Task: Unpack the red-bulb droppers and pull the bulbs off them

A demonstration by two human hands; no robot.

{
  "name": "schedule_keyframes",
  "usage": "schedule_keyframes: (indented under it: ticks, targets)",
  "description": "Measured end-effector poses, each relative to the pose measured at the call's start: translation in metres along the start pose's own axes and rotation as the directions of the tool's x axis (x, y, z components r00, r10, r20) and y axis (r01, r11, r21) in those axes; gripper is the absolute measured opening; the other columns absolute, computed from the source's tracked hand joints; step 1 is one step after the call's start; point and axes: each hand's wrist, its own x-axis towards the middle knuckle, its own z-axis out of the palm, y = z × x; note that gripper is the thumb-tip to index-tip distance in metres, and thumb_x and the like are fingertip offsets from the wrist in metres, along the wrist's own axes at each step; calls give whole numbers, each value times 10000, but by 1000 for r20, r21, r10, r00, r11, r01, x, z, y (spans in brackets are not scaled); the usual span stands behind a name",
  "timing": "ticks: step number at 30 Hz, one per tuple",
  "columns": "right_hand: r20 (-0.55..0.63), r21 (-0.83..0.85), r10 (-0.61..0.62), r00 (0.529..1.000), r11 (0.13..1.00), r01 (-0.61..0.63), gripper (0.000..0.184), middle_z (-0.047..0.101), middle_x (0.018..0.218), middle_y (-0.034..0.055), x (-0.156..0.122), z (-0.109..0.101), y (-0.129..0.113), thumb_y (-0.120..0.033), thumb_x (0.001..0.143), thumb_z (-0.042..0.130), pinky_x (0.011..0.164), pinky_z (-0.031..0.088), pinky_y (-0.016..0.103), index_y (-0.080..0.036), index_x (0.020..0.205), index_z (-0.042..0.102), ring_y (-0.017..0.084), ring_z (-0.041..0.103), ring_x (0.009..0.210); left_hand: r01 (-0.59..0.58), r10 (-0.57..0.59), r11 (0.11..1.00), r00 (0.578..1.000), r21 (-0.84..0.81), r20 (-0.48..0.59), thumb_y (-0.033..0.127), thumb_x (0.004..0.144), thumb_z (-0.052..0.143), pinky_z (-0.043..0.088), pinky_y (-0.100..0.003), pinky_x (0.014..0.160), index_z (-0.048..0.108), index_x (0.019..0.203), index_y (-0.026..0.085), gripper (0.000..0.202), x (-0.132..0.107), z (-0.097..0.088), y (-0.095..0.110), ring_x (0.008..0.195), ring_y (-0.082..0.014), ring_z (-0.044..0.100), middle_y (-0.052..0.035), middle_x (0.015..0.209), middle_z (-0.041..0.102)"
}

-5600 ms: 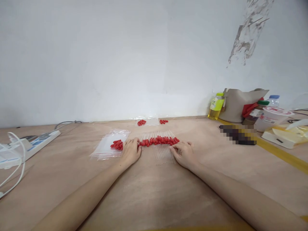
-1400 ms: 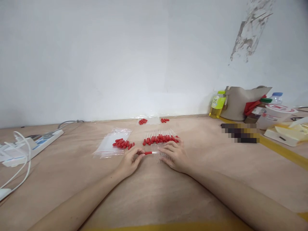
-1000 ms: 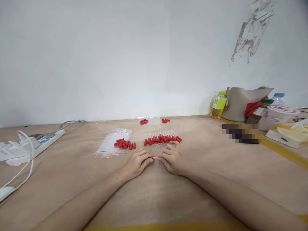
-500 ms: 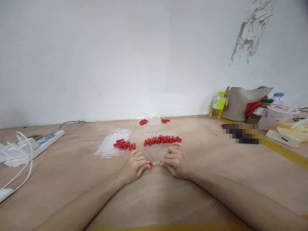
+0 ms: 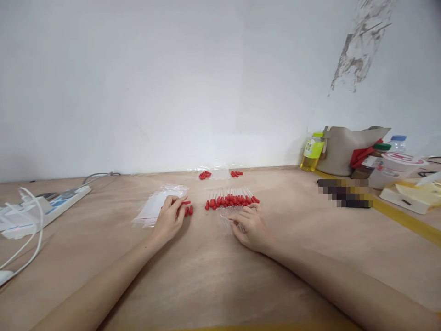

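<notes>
Loosely curled right hand (image 5: 253,228), left hand (image 5: 169,219) over bulbs (image 5: 190,210)

At the left, a white power strip (image 5: 76,196) is overlapped by a looped white cable (image 5: 42,214). At the right, a grey bag (image 5: 337,154) is flanked by a yellow-green bottle (image 5: 312,152) and a green-capped jar (image 5: 372,161). Nearby, a lidded tub (image 5: 391,172) is seen. The pale wall (image 5: 155,82) is marked by a peeled patch (image 5: 356,50).
</notes>
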Motion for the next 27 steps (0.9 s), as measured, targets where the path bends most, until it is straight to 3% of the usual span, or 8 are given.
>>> schedule_keyframes:
  ticks: [3,9,13,19,24,27]
  targets:
    - [22,-79,-72,997,994,74,196,649,712,12,10,8,-5,-199,823,440,829,211,363,-224,815,634,138,477,713,-3,0,993,1000,122,21,251,799,439,400,-320,727,515,1064,194,282,16,-4,-6,815,-197,531,-44,876,566]
    - [126,-245,-149,981,953,177,144,609,673,15,26,28,-14,-160,768,478,863,151,440,-199,693,595,167,442,771,-37,12,925,998,378,69,283,766,481,316,-362,738,574,738,218,117,25,2,-13,828,-228,523,-34,800,618]
    - [195,-256,-72,978,959,122,136,607,675,28,28,31,-18,-197,754,500,855,153,458,-195,665,602,176,426,782,-43,1,917,995,397,104,318,763,489,301,-364,730,589,725,224,143,19,6,-17,809,-226,515,-38,781,616]
    - [225,-151,48,973,988,-13,365,620,736,40,29,28,-24,-543,688,553,841,184,444,-190,730,635,189,440,808,-41,13,927,997,372,77,408,789,466,275,-413,811,629,747,228,246,15,6,-18,863,-236,497,-54,834,606]
    - [247,-139,54,967,990,-20,421,617,753,49,29,29,-22,-591,682,538,833,189,434,-187,729,644,185,444,804,-77,32,937,990,340,135,458,792,455,230,-454,877,642,773,241,288,13,5,-18,909,-239,493,-56,897,607]
    - [253,-141,62,965,990,-27,433,611,748,52,28,31,-21,-599,686,530,829,192,427,-184,715,647,186,442,809,-65,29,940,994,335,110,468,791,458,206,-467,897,642,784,239,294,13,5,-17,926,-244,491,-62,902,609]
